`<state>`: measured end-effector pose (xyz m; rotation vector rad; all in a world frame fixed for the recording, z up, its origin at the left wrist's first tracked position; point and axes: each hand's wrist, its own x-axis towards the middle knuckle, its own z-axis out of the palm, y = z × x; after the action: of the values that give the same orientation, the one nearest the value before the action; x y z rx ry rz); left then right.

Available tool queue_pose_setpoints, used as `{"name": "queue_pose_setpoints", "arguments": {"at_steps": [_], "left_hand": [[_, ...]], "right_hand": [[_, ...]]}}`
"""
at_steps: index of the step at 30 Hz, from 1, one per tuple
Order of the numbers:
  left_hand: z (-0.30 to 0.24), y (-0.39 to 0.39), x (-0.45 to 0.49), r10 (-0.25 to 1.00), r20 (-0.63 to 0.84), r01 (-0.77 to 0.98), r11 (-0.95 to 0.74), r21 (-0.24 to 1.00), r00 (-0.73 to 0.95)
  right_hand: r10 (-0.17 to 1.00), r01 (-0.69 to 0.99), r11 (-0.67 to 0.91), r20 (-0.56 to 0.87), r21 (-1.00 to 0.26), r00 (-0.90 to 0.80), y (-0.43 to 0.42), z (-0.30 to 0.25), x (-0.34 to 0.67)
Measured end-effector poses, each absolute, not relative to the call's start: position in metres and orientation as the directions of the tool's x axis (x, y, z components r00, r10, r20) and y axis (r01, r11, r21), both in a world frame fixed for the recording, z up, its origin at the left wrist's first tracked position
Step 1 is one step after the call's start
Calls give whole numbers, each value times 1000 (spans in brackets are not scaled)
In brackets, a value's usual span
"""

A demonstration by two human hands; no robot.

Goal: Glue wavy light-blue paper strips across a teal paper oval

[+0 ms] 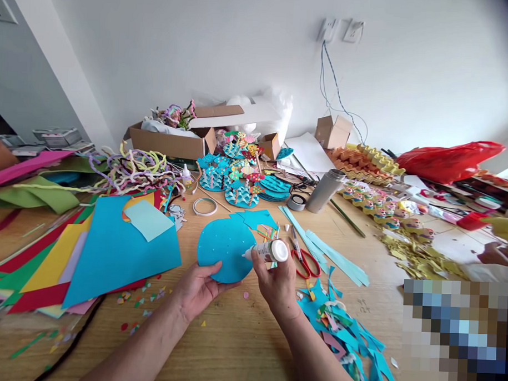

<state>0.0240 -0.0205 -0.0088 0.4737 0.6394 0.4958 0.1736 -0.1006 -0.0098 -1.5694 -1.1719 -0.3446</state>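
My left hand grips the lower edge of a round blue paper disc, thumb on top and fingers beneath. Small pale dots of glue are scattered over the disc. In my right hand is a white glue bottle, lying on its side with its nozzle pointing left at the disc's right part. Whether the nozzle touches the paper I cannot tell. Right of the bottle lie red-handled scissors. Blue paper offcuts lie just behind the disc.
Coloured sheets cover the left side. Blue scraps are heaped at the right front. Behind stand a tape roll, finished paper fish scenes, a metal flask and a cardboard box. Egg trays sit at the right.
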Motion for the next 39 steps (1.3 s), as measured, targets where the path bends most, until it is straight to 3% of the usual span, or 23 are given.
{"name": "queue_pose_setpoints", "arguments": {"at_steps": [31, 39], "left_hand": [[-11, -21, 24, 586, -445, -310, 776, 550, 677], [-9, -22, 25, 593, -470, -303, 775, 555, 654]], "right_hand": [[520, 788, 73, 698, -611, 493, -101, -10, 172], [352, 653, 91, 638, -752, 685, -101, -12, 174]]}}
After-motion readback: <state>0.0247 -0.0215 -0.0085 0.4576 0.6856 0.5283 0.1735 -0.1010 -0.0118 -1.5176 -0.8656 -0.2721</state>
